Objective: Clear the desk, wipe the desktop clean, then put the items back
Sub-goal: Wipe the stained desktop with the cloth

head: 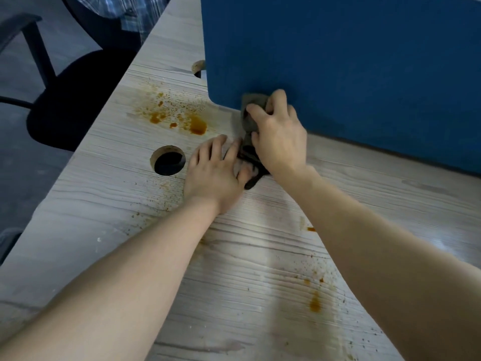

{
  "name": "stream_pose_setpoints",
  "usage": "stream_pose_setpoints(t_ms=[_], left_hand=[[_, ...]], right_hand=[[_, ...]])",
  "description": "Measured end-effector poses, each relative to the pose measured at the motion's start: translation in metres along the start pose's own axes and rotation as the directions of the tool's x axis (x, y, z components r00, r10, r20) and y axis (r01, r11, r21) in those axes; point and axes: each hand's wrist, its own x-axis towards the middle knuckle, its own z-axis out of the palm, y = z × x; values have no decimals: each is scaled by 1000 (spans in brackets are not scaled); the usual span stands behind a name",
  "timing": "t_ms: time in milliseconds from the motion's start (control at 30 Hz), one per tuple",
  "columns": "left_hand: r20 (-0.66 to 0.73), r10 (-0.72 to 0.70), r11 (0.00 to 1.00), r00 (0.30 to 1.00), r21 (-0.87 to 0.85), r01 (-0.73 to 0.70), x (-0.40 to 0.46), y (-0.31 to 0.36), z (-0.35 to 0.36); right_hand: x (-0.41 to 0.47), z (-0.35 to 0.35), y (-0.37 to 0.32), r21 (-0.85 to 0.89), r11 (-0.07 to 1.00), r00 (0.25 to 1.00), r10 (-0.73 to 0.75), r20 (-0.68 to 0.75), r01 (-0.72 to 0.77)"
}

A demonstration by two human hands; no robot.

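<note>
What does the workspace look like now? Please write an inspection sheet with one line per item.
Surface: pale wood-grain desktop, dirty; large orange-brown stain near the blue partition, smaller stains at the near right edge, fine specks around both.
Job's things: dark grey cloth bunched on the desktop at the foot of the partition.
Clutter: nothing seen.
Grips: right hand grips the cloth; left hand lies on the desktop, fingers spread, its thumb side touching the cloth.
Cables: nothing seen; round cable hole is open, second hole partly hidden by the partition.
Surroundings: black office chair to the left, grey floor.
</note>
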Motion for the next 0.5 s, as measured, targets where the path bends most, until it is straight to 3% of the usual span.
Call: stream_pose_setpoints(t_ms=[233,400,500], left_hand=[[-33,13,1000,999,-22,-14,-1,-2,2],[-25,16,1000,1000,-8,-16,-1,-1,0],[-16,8,1000,1000,-5,-8,1,-3,1]], right_hand=[[-3,9,15,102,994,999,-27,-47,32],[-15,7,37,304,933,980,198,13,-193],[-11,-4,35,296,946,988,149,-36,-132]])
